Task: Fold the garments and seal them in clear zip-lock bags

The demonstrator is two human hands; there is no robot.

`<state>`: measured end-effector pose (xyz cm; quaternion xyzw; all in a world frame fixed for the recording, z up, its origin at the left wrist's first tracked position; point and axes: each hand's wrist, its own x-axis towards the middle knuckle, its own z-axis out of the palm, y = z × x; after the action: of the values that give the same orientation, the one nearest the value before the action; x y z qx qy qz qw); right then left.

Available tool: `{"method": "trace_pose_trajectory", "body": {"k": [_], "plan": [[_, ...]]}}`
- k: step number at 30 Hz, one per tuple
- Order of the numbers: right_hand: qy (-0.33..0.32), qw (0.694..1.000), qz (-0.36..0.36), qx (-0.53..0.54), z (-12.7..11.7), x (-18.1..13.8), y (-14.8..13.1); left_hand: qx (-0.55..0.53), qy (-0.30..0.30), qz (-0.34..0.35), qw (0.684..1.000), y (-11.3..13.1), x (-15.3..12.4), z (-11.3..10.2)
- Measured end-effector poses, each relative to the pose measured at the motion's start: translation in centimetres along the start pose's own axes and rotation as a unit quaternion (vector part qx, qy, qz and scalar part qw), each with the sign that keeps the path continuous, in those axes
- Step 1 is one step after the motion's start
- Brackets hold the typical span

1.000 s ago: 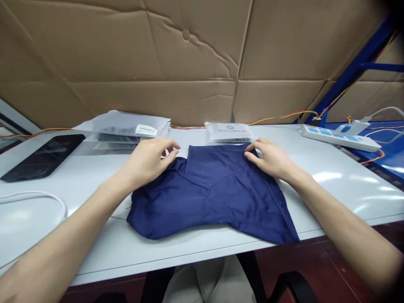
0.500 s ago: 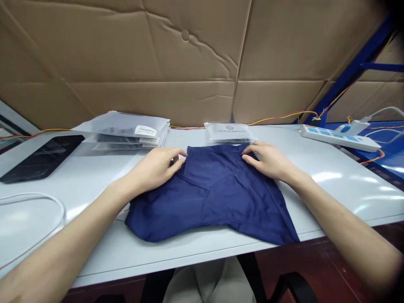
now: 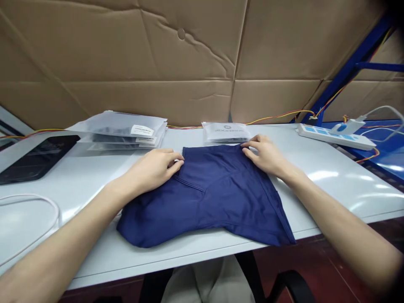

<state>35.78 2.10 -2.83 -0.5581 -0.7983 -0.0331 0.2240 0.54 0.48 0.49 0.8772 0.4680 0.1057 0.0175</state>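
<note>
A pair of navy blue shorts (image 3: 217, 189) lies on the white table (image 3: 104, 256), its straight waistband edge toward the back and one corner reaching the front edge. At the left end of the waistband, my left hand (image 3: 158, 168) pinches the fabric between thumb and fingers. My right hand (image 3: 263, 155) grips the opposite back corner, with thumb and fingertips on the cloth. The left leg of the shorts is partly covered by my left hand and wrist. Soft wrinkles run across the right half.
Behind my left hand is a stack of frosted zip bags (image 3: 126, 126) with labels. Another frosted bag (image 3: 225, 132) lies behind the shorts. A black phone (image 3: 39, 160) and white cable (image 3: 52, 206) are at left, a power strip (image 3: 337, 136) at right. Cardboard (image 3: 189, 97) walls the back.
My right hand has shifted slightly up at the corner, and the waistband looks a little straighter. The left part of the shorts has spread somewhat left and toward me. The view has shifted slightly.
</note>
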Motion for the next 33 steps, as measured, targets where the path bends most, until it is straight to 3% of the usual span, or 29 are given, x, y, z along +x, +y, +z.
{"method": "trace_pose_trajectory", "body": {"k": [4, 7, 13, 18, 22, 24, 29, 33], "plan": [[0.025, 0.999, 0.029, -0.002, 0.5, 0.7, 0.4, 0.029, 0.035, -0.009, 0.999, 0.1, 0.8, -0.1], [0.008, 0.999, 0.031, -0.004, 0.9, 1.1, 0.8, 0.054, 0.056, -0.006, 0.997, 0.4, 2.2, 0.1], [0.026, 0.999, 0.032, 0.002, 1.1, 1.4, 1.6, 0.114, 0.009, -0.027, 0.993, 0.0, 5.4, 1.3], [0.093, 0.994, 0.028, 0.048, 0.5, 1.7, 1.7, 0.064, 0.051, -0.040, 0.996, -0.3, 6.7, 0.2], [0.158, 0.977, 0.033, 0.141, -1.0, 1.7, 1.4, -0.020, 0.092, -0.071, 0.993, -0.3, 5.6, -1.3], [0.136, 0.975, 0.014, 0.177, -1.9, 1.3, 1.1, -0.078, 0.082, -0.064, 0.992, -0.5, 4.4, -1.6], [-0.025, 0.985, -0.041, 0.168, -3.3, -0.1, 0.1, -0.145, -0.003, 0.004, 0.989, -0.7, 1.3, -1.4], [-0.054, 0.992, -0.045, 0.108, -3.1, -0.6, -0.3, -0.117, -0.014, 0.010, 0.993, -0.3, 0.6, -1.1]]}}
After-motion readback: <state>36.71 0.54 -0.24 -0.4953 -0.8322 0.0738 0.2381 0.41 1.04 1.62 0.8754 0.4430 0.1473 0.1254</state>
